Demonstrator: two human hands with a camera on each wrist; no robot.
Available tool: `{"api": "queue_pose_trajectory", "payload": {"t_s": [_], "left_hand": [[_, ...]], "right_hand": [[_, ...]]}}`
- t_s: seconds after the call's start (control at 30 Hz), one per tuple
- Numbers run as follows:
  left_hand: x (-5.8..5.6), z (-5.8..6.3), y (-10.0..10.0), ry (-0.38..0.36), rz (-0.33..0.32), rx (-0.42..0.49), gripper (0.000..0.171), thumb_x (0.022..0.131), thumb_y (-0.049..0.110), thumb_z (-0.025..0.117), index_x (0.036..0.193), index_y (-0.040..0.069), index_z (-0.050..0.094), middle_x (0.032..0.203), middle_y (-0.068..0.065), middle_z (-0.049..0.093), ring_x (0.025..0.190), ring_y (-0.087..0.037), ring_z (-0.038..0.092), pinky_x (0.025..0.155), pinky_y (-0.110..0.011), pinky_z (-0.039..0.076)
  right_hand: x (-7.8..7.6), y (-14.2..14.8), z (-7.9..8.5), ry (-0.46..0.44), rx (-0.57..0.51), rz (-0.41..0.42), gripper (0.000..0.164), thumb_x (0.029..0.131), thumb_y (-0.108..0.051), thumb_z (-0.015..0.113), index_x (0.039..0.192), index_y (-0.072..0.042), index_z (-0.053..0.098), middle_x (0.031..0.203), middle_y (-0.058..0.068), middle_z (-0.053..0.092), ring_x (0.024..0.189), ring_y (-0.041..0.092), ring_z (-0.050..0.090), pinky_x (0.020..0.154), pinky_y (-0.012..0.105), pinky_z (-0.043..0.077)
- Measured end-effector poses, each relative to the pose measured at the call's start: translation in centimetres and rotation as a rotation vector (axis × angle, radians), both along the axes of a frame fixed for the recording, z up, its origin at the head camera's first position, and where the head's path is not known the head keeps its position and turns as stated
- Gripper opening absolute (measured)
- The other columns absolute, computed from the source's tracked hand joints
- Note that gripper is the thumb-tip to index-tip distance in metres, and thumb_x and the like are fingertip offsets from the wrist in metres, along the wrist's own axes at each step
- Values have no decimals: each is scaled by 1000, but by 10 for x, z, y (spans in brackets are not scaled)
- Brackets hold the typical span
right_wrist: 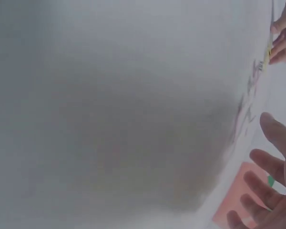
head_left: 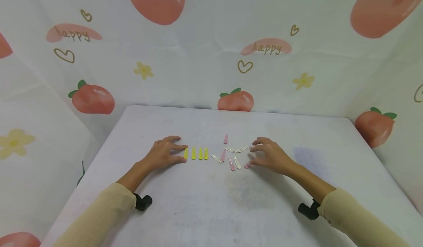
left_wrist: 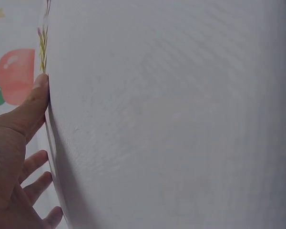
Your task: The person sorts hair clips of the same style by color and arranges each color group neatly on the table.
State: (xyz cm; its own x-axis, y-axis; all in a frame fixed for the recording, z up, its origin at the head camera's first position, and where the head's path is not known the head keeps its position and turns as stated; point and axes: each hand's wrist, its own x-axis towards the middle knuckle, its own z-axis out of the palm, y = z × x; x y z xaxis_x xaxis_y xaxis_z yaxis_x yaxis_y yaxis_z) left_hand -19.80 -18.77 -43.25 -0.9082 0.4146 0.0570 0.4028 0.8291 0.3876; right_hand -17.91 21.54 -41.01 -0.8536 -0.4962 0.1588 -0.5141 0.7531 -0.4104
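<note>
On the white table, my left hand (head_left: 164,152) pinches the leftmost yellow hair clip (head_left: 185,153) between thumb and index finger, one at each end. More yellow hair clips (head_left: 200,153) stand upright in a row just right of it, evenly spaced. My right hand (head_left: 272,156) hovers at the right of the loose clips with its fingers spread, as the right wrist view also shows. Its thumb tip is right by a pink hair clip (head_left: 246,165), partly covering it. Between the hands lie scattered white hair clips (head_left: 237,163) and pink hair clips (head_left: 231,164).
The white table (head_left: 198,210) runs back to a wall cloth (head_left: 198,56) printed with peaches, hearts and flowers. One pink clip (head_left: 226,139) lies farther back than the others. A black wrist camera (head_left: 143,203) sits under the left sleeve, another (head_left: 309,210) under the right.
</note>
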Motion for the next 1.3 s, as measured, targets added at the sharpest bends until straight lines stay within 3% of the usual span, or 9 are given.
{"api": "queue_pose_trajectory", "payload": {"t_s": [0.2,0.37,0.8,1.3], "left_hand": [[0,-1,-1,5,-1,-5,56,80,45,81,127,17,70,143,-17,53,137,-35,42,105,-66,31],[1,-1,0,6,0,-4,55,80,44,81,126,17,70,143,-17,54,137,-36,42,104,-66,31],[-1,6,2,-41,0,-30,56,80,43,81,128,17,70,142,-16,53,138,-36,41,104,-65,32],[-3,16,7,-112,-24,-45,50,82,47,76,124,19,69,142,-18,51,138,-37,39,101,-66,33]], "right_hand": [[9,11,-10,30,-22,6,25,76,-21,87,93,-5,78,113,13,67,122,40,53,100,60,42],[11,14,-18,60,-48,34,22,76,-20,86,92,-7,79,110,13,67,120,41,54,98,62,42],[10,7,-23,38,-52,10,42,72,-31,89,102,-4,78,114,12,66,123,38,52,101,62,40],[9,2,-23,66,-8,25,46,70,-35,89,102,-3,77,113,10,66,124,36,52,99,59,43]]}}
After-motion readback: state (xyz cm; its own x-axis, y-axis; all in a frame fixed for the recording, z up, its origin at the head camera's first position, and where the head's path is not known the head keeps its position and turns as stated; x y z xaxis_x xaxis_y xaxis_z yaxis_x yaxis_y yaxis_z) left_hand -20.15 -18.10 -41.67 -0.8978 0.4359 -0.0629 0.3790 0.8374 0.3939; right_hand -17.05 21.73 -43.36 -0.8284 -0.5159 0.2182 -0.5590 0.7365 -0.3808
